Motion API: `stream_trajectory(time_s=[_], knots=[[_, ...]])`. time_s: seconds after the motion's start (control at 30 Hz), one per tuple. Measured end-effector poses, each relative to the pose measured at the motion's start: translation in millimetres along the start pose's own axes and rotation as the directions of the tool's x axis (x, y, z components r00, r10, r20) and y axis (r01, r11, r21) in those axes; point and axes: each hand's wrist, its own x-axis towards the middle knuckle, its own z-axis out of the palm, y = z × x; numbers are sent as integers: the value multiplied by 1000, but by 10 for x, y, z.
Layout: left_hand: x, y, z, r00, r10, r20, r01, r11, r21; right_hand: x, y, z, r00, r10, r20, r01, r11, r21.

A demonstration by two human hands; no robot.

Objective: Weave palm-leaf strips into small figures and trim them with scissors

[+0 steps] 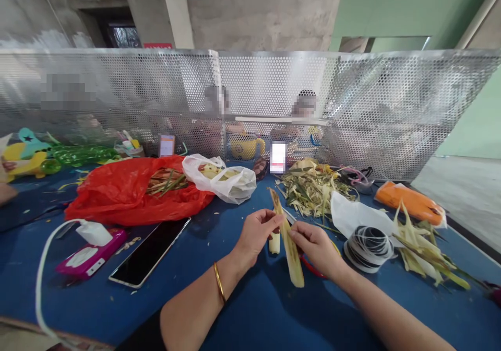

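My left hand (pixel 256 233), with a gold bangle on the wrist, pinches a long, dried corn husk (pixel 290 252) near its brown upper end. My right hand (pixel 315 244) has its fingers closed at the husk's right edge, about midway down. The husk hangs tilted over the blue table. Behind my left fingertips a short pale yellow piece (pixel 274 244) shows, partly hidden. Below my right hand a pair of scissors with a red handle (pixel 311 268) is mostly covered. A spool of thin pale wire (pixel 368 249) stands to the right of my right hand.
A heap of husk scraps (pixel 313 186) lies ahead, with loose husks (pixel 425 252) at right near an orange packet (pixel 409 202). Left are a red bag (pixel 113 189), white bag (pixel 223 178), phone (pixel 151 252) and magenta power strip (pixel 92 254). A perforated metal screen (pixel 274 84) stands behind.
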Motion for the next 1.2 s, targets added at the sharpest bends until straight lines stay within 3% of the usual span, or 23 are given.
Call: stream_trajectory(time_s=[0.07,0.17,0.3,0.4,0.63,0.83,1.07,1.13,1.2], knots=[[-12,-16,14,999,-36,-27,35,999,-29,-19,-29,19,1000,-7,23,8,997,-75],[-11,-46,24,988,47,-144,-40,998,49,-80,-121,57,997,-41,-58,25,967,-253],[-40,-40,52,978,109,-180,-82,985,152,-190,-169,161,983,-154,-99,64,795,-603],[-61,-24,65,975,124,-182,-90,979,184,-223,-120,212,982,-178,-59,84,702,-707],[-34,-39,47,979,122,-162,-98,984,149,-192,-104,159,965,-256,-59,157,742,-652],[-87,-22,96,990,109,-86,-97,986,135,-217,-94,191,933,-342,-113,165,684,-710],[-42,-96,52,983,169,-78,-148,965,218,-175,-103,145,951,-272,-145,164,846,-507],[-40,-80,42,987,147,-66,-132,972,195,-178,-156,101,948,-299,-108,208,839,-503],[-52,-36,40,995,94,-34,-89,988,129,-187,-211,57,934,-356,-20,285,778,-559]])
